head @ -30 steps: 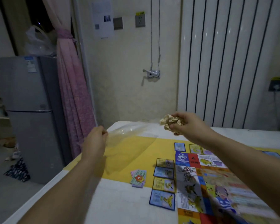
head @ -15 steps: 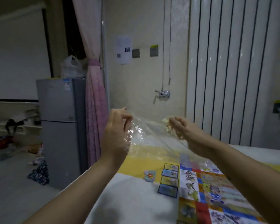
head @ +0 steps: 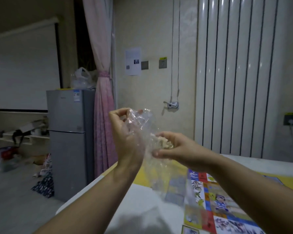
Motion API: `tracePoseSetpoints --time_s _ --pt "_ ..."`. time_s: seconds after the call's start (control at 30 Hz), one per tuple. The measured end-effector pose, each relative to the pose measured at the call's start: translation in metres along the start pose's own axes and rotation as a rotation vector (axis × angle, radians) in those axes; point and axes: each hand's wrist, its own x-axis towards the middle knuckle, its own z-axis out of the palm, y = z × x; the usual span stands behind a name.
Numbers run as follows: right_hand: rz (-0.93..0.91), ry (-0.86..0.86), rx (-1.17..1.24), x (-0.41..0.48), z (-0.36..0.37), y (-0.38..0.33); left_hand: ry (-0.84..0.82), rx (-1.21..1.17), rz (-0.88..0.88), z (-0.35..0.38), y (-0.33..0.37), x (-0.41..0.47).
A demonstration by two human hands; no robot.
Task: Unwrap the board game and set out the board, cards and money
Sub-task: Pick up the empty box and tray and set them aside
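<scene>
The board [head: 218, 200] runs out of view at the right and bottom edges, and its squares are too smeared to read. The clear wrap [head: 142, 122] hangs in front of the cards [head: 176, 188] on the desk [head: 142, 208], so they show only as dim, blurred rectangles. Another card [head: 189, 231] is cut by the bottom edge. The fingers of the right hand [head: 179, 149] and the wrap cover most of a pale crumpled wad [head: 162, 141], whose material cannot be told. The left hand [head: 125, 132] has its fingertips partly veiled by the wrap. Print on the wall notice [head: 133, 61] and the fridge sticker [head: 76, 95] is too small to read.
</scene>
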Motion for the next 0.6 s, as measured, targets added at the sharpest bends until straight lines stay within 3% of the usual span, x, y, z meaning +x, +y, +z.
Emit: tracePoseSetpoints --time_s 0.1,0.2,0.27,0.3,0.43,0.5,0.6 --pt "-0.042 0.360 0.023 0.007 -0.007 -0.005 -0.121 0.284 0.150 -0.024 -0.011 0.001" --pt "-0.038 0.560 0.276 0.010 -0.005 -0.008 -0.524 0.682 0.304 -0.061 -0.017 -0.003" --pt "-0.008 0.542 0.414 0.014 0.010 -0.006 -0.727 0.781 0.116 -0.080 -0.018 -0.010" --pt "-0.002 0.527 0.484 0.015 0.022 -0.007 -0.740 0.705 -0.057 -0.085 -0.015 -0.013" --pt "-0.045 0.567 0.660 0.013 0.073 -0.005 -0.580 0.143 -0.767 -0.104 0.015 -0.034" --pt "-0.064 0.583 0.634 0.009 0.102 0.006 -0.571 0.088 -0.914 -0.118 0.025 -0.047" --pt "-0.083 0.580 0.291 -0.005 0.151 0.031 -0.555 -0.002 -1.024 -0.141 0.040 -0.072"
